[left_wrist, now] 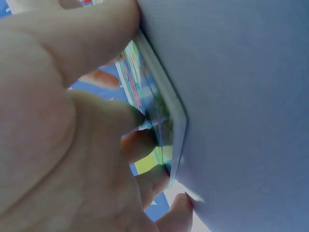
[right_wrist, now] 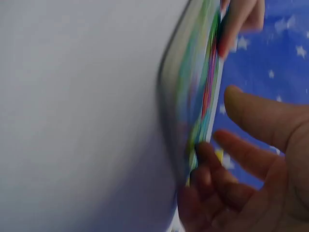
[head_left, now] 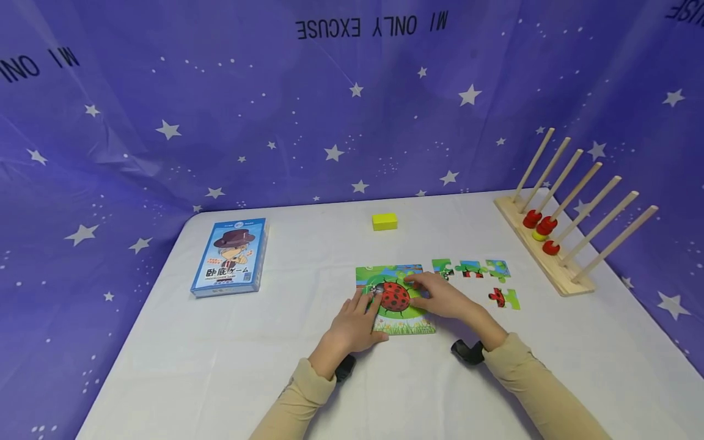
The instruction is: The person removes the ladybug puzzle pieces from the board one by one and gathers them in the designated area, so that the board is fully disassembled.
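A ladybug jigsaw puzzle (head_left: 395,296) lies flat on the white table, its tray edge facing me. My left hand (head_left: 354,324) rests on its left side, fingertips on the picture near the ladybug's head and thumb by the near edge. In the left wrist view those fingers reach over the puzzle's edge (left_wrist: 159,82). My right hand (head_left: 440,296) is at the right side, its fingertips over the picture beside the ladybug. The right wrist view shows its thumb (right_wrist: 260,113) apart from the fingers, with nothing visible between them. Several loose puzzle pieces (head_left: 498,269) lie right of the board.
A blue card game box (head_left: 231,260) lies at the left. Beyond the puzzle sits a yellow block (head_left: 384,221). On the right stands a wooden peg rack (head_left: 536,244) with tall rods and a few red and yellow beads. A purple starry cloth (head_left: 330,110) hangs behind.
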A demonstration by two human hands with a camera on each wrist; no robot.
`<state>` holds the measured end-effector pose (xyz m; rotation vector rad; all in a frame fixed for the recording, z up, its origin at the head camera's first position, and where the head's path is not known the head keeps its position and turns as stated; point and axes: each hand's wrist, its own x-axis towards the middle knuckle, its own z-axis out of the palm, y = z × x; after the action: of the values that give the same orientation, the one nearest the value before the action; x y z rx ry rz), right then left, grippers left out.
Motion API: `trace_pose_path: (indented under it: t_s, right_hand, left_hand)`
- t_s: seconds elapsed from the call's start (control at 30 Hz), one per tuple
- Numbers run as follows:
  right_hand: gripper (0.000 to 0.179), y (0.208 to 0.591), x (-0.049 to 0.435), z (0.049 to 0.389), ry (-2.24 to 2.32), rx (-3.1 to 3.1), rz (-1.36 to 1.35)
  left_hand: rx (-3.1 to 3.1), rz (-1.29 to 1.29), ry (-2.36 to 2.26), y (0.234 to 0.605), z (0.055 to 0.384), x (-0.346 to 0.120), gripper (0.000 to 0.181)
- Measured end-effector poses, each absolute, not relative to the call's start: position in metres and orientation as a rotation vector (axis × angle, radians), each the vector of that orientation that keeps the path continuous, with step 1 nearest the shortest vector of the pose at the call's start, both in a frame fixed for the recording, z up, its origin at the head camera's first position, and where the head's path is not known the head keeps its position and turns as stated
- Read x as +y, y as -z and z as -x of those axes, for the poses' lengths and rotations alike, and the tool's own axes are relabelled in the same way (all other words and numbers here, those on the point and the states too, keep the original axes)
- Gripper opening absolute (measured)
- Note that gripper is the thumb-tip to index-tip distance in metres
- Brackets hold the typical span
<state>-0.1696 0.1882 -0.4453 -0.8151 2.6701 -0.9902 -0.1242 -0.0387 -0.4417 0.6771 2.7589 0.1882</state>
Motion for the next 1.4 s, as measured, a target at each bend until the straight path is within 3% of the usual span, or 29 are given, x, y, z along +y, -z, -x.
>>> trace_pose_path:
  t_s: [0.3, 1.03, 1.4]
  right_hand:
    - [0.056, 0.445, 0.167, 0.165, 0.783, 2.719, 0.765]
    - [0.056, 0.447, 0.161, 0.166, 1.049, 2.596, 0.672]
    - [0.043, 0.446, 0.161, 0.167, 1.169, 2.560, 0.677]
  left_hand:
    - [2.739, -0.685, -0.248, 0.442, 0.124, -0.040, 0.083]
    - [2.784, -0.724, -0.124, 0.438, 0.120, -0.047, 0.071]
    - [2.793, -0.741, -0.139, 0.436, 0.119, -0.048, 0.066]
